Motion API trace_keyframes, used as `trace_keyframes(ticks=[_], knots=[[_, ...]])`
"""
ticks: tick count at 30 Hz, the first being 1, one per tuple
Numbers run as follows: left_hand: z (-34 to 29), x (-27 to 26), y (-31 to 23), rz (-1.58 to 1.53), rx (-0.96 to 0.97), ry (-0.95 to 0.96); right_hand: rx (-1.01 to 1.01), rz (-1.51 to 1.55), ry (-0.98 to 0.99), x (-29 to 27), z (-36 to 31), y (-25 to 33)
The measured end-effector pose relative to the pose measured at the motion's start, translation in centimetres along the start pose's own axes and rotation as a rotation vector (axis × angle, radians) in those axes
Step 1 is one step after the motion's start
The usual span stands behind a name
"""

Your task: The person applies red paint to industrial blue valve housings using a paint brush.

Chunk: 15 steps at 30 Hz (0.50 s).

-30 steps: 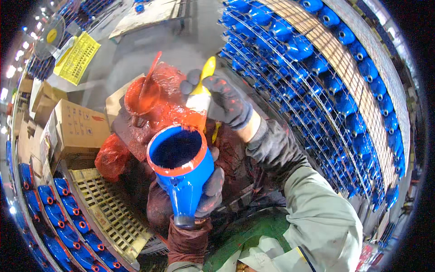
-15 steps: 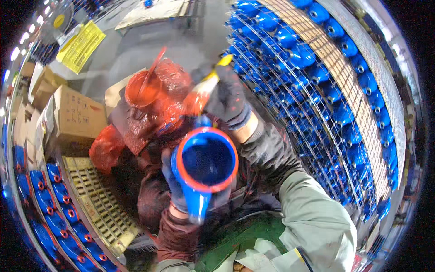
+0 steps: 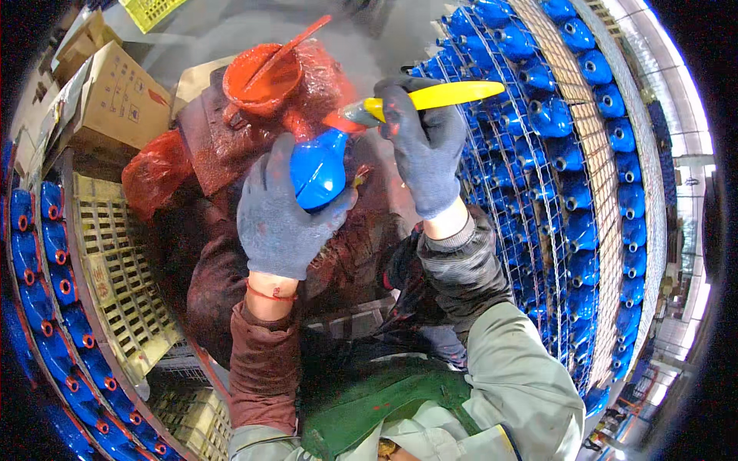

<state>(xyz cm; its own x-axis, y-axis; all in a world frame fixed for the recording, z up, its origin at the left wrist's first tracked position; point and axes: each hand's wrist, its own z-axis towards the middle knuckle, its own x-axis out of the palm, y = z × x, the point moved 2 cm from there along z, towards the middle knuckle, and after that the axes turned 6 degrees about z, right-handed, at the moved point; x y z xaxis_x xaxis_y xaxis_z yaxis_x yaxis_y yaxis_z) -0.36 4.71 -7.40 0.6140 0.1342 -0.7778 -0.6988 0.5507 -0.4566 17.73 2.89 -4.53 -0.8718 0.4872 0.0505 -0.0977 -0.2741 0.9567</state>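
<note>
My gloved left hand (image 3: 280, 215) is closed around a glossy blue hollow metal casting (image 3: 319, 173). The casting's narrow neck points up and away, and its wide end faces down toward me. A paintbrush (image 3: 453, 94) with a yellow handle and a grey metal band is gripped in my gloved right hand (image 3: 427, 146). Its red-coated bristles are at the neck end of the casting; whether they touch it I cannot tell. Just beyond my left hand stands a red paint pot (image 3: 232, 91), with a red-coated stick (image 3: 301, 38) leaning in it.
Red-smeared plastic sheeting (image 3: 157, 169) lies around the pot. Rows of blue castings (image 3: 550, 115) fill wire-mesh racks (image 3: 607, 200) on the right. More castings with red rims (image 3: 100, 369) line the left, beside a cream plastic crate (image 3: 115, 269) and a cardboard box (image 3: 123, 96).
The casting has turned from its red-rimmed wide mouth facing up to its neck pointing away. The brush has swung nearly level, its bristles now at the neck. The head view has shifted.
</note>
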Motion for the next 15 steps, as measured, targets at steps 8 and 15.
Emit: trace_keyframes(ticks=[8, 15], knots=[[0.0, 0.0, 0.9, -0.21, -0.127, 0.077, -0.118, -0.141, 0.006, -0.3, -0.1, 0.9], [0.1, -0.1, 1.7, -1.355, -0.539, 0.396, -0.056, 0.352, -0.072, 0.0, 0.8, -0.8]])
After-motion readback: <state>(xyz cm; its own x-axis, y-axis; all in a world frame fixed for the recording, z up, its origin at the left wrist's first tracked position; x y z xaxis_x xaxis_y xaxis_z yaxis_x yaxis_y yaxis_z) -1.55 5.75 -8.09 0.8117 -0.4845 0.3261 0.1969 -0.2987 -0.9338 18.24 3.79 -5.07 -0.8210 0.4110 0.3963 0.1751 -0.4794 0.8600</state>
